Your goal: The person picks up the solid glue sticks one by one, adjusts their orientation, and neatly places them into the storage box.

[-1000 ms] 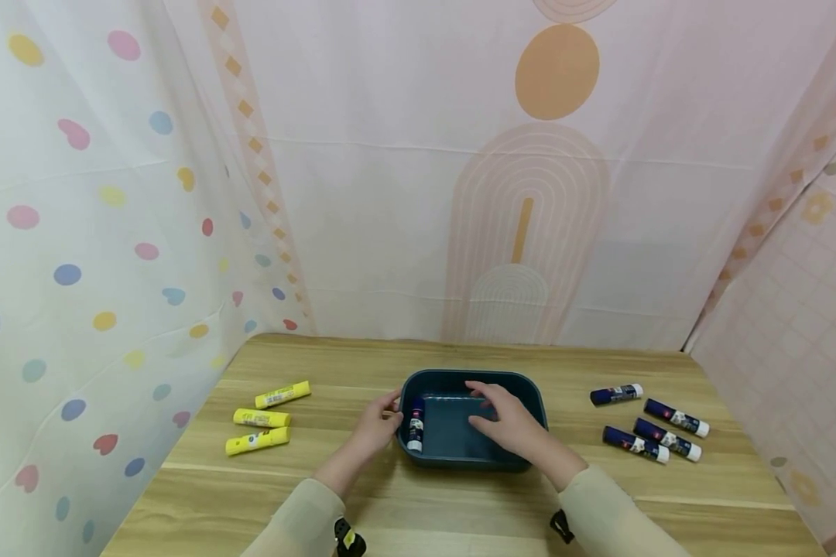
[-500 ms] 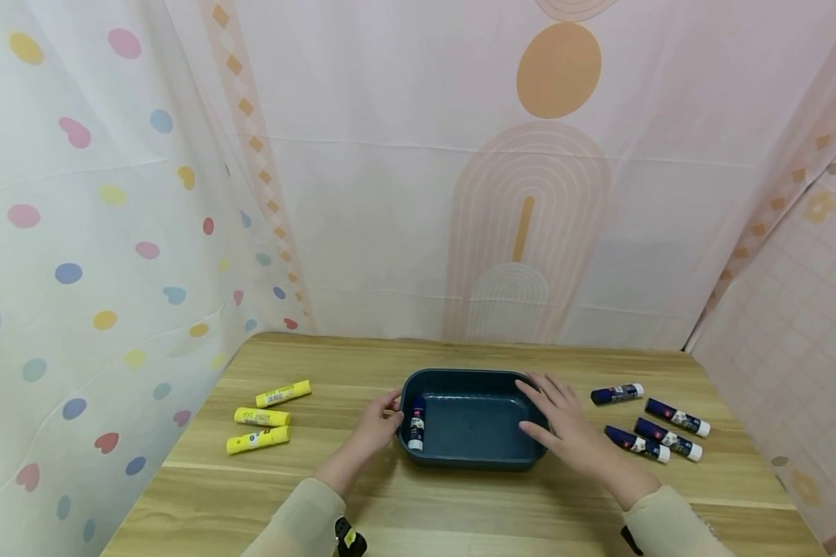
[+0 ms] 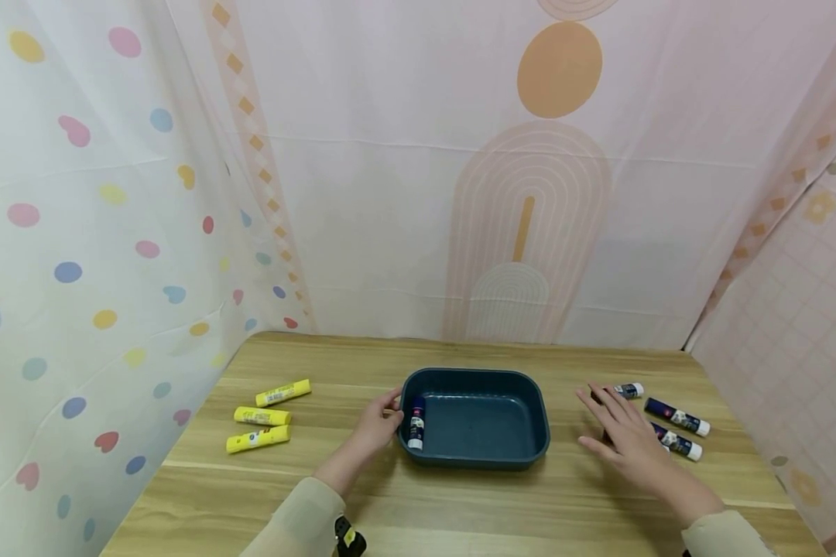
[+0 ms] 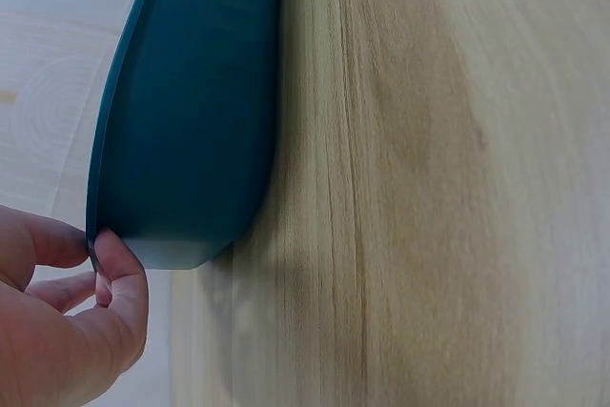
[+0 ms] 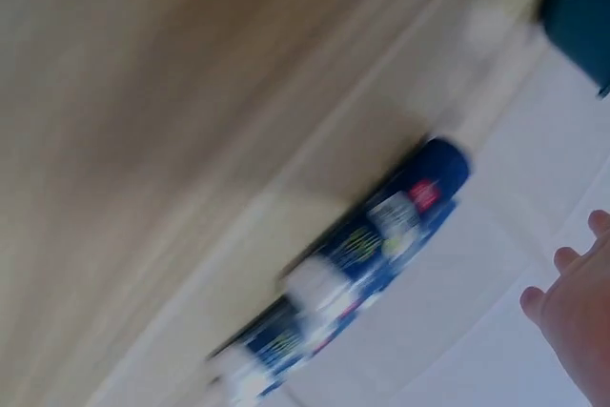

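Note:
A dark teal plastic tray (image 3: 474, 464) stands on the wooden table, with one navy glue stick (image 3: 416, 424) lying along its left inner wall. My left hand (image 3: 378, 425) pinches the tray's left rim between thumb and fingers; the left wrist view shows the same pinch on the tray wall (image 4: 191, 111). Over the navy glue sticks on the right, my right hand (image 3: 627, 441) is spread with nothing in it, partly hiding two of them. In the blurred right wrist view, navy glue sticks with white ends (image 5: 381, 226) lie below the fingertips (image 5: 534, 302).
Several yellow glue sticks (image 3: 258, 440) lie on the table's left side. Right of the tray, more navy glue sticks (image 3: 677, 417) lie at a slant. Patterned curtains (image 3: 362, 193) close in the table's back and sides.
My right hand has moved right, from above the tray's inside past its right rim to the navy glue sticks. The left hand and the tray have stayed in place.

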The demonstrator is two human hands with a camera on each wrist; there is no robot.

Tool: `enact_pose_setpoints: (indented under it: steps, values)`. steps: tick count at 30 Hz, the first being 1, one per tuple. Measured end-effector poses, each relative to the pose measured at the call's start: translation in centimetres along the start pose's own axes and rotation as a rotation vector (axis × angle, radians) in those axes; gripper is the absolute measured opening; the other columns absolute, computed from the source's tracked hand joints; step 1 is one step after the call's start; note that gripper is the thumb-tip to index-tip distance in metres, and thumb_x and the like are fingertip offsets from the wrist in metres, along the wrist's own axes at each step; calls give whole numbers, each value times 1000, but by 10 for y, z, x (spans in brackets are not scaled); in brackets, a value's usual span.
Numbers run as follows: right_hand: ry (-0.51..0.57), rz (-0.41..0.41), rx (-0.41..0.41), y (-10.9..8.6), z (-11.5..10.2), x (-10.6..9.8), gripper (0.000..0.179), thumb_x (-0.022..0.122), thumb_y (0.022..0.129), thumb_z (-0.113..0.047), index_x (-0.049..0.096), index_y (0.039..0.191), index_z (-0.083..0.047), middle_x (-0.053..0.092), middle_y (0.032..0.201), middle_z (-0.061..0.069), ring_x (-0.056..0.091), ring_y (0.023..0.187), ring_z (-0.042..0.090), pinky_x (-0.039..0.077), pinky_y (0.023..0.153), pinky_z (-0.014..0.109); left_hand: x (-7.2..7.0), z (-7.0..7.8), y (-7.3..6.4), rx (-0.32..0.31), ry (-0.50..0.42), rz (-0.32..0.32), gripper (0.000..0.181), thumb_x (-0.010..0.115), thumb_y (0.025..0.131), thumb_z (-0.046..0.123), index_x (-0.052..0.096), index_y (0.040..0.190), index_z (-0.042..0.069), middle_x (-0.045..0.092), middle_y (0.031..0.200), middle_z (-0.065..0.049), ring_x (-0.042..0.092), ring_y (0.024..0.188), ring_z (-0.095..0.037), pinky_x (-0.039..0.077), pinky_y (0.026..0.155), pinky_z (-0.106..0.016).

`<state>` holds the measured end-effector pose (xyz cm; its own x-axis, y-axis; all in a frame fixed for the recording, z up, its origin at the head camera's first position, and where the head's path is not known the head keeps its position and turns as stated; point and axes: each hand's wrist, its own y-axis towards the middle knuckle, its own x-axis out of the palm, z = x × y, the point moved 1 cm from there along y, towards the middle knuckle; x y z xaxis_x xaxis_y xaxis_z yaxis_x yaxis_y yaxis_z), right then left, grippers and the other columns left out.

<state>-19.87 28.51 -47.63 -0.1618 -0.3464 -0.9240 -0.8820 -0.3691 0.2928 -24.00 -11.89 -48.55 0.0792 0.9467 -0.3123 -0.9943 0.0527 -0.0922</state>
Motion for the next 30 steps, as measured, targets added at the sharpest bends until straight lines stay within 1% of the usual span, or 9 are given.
enact_pose_setpoints:
  steps: [5,9,13,18,21,25,30]
  values:
    - [-52,38,-32,-14,16,-3,73,68,85,-33,31,148,-26,33,148,14,36,127,48,31,92,70,-1,0,1,3,3,-1,46,47,92,-5,43,138,-4,47,103,-15,50,85,-20,46,62,-29]
    - [-85,30,-48,-23,27,-4,78,74,80,-29,35,146,-22,38,143,17,42,120,46,35,89,66,-1,0,1,4,-5,0,46,47,92,-5,43,138,-4,47,103,-14,49,85,-20,46,62,-29]
    - [-110,21,-71,-29,36,-5,78,78,75,-19,41,144,-19,45,136,15,46,116,40,38,90,60,-1,-1,1,-1,-15,-4,46,47,92,-5,43,138,-3,46,103,-14,49,85,-20,46,62,-30]
    - [-169,63,-160,-31,42,-3,80,81,67,-2,47,139,-15,55,119,9,55,104,33,47,83,53,-1,0,0,-8,-14,-9,46,47,93,-5,43,139,-3,46,103,-14,49,84,-20,46,63,-32]
    - [-169,39,-162,-31,44,-4,81,78,67,4,47,139,-16,58,116,8,57,103,32,50,80,50,-1,1,0,-13,-10,-11,46,47,93,-5,42,139,-3,47,103,-15,49,84,-20,47,63,-32]
    - [-160,-21,-124,-31,45,-5,76,72,72,8,47,140,-17,59,117,7,58,106,32,50,81,50,-1,1,-1,-10,-9,-11,46,47,92,-5,43,138,-3,47,103,-15,49,83,-19,46,62,-31]
    - [-180,-55,-113,-28,44,-4,71,66,75,12,50,137,-17,59,112,5,57,103,29,51,80,46,0,1,0,-5,-7,-5,46,47,92,-5,44,138,-2,48,104,-15,49,82,-19,47,61,-31]
